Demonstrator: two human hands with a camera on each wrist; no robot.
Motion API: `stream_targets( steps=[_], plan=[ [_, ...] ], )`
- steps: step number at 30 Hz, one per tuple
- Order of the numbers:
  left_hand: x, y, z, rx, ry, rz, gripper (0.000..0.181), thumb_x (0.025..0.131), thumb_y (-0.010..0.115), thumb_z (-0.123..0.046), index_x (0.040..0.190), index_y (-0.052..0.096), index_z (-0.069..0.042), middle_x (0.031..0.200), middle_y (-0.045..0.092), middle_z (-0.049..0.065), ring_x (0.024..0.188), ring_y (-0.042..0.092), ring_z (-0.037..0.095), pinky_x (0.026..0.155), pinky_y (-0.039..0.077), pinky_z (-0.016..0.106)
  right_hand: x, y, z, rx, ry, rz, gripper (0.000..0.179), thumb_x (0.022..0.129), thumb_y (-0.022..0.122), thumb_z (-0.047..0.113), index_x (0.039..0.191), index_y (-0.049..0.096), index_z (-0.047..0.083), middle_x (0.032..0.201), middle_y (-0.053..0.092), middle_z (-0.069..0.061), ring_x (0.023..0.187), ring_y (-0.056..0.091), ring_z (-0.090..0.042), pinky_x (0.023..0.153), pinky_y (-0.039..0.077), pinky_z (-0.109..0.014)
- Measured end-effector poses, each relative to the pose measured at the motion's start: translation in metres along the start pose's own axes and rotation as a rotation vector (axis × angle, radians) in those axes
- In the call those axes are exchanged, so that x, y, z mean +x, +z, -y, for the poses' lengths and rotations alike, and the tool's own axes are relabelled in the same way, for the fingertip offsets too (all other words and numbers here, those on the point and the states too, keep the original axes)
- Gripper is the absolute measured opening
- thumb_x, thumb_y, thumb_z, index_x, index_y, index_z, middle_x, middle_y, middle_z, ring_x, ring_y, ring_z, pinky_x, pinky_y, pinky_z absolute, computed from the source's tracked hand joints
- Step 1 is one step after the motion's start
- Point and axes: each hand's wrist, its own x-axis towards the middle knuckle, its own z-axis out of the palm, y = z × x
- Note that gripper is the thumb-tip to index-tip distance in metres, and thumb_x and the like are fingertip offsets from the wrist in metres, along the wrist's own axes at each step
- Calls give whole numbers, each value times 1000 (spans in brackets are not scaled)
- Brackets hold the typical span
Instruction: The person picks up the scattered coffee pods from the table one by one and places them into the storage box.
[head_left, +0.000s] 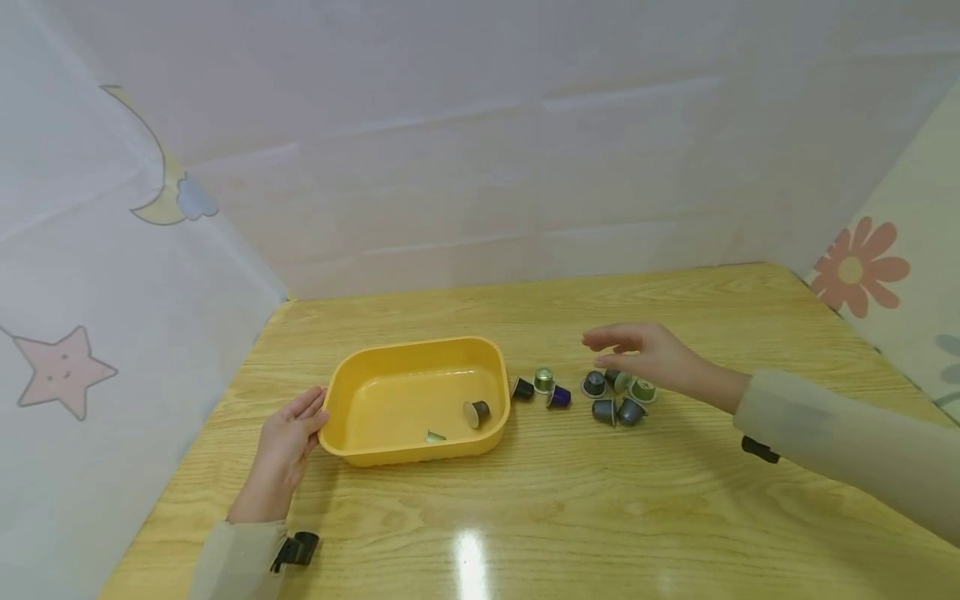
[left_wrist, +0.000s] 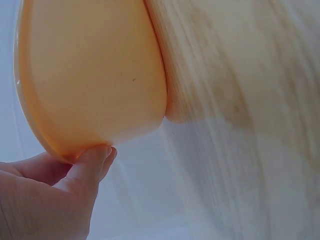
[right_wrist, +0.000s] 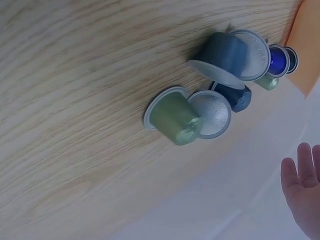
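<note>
My left hand (head_left: pixel 282 442) holds the left end of a yellow plastic basin (head_left: pixel 412 457), thumb and fingers at its rim. The left wrist view shows the thumb and fingers on the basin (left_wrist: pixel 100 75) at its rim. Inside lie a dark coffee capsule (head_left: pixel 482 410) and a light green capsule (head_left: pixel 435 437), partly hidden by the front wall. Over a loose cluster of capsules hovers my right hand (head_left: pixel 651 354), fingers extended and holding nothing. That cluster has grey capsules (head_left: pixel 603 411) and green ones (head_left: pixel 643 390). The right wrist view shows a green capsule (right_wrist: pixel 175 117) on its side.
Between basin and cluster lie a black capsule (head_left: pixel 523 389), a green-gold capsule (head_left: pixel 543 381) and a purple capsule (head_left: pixel 558 397). Everything rests on a wooden table (head_left: pixel 600 508). Pale printed sheets (head_left: pixel 487 167) hang behind it and at both sides.
</note>
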Motion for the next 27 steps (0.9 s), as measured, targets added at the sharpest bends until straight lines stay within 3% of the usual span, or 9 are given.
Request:
stream_targets(
  steps=[10, 22, 27],
  plan=[
    [0, 0, 1, -9, 7, -2, 57, 102, 40, 5, 154, 16, 0, 157, 22, 15, 141, 27, 26, 94, 46, 16, -3, -8, -16, -51, -12, 15, 41, 93, 67, 12, 130, 59, -4, 128, 61, -19, 118, 55, -38, 97, 44, -55],
    [1, -1, 3, -11, 12, -6, 58, 102, 40, 5, 154, 16, 0, 157, 22, 15, 141, 27, 26, 103, 39, 25, -5, -15, -35, -111, 20, 139, 54, 90, 71, 15, 139, 53, 1, 141, 50, -21, 127, 45, -45, 100, 36, -67],
    [2, -1, 3, -20, 11, -7, 58, 102, 39, 6, 154, 15, 0, 157, 22, 15, 141, 27, 25, 104, 37, 27, -4, -16, -46, -134, 44, 200, 61, 90, 71, 20, 142, 47, 0, 145, 42, -24, 128, 42, -47, 98, 40, -64]
  ],
)
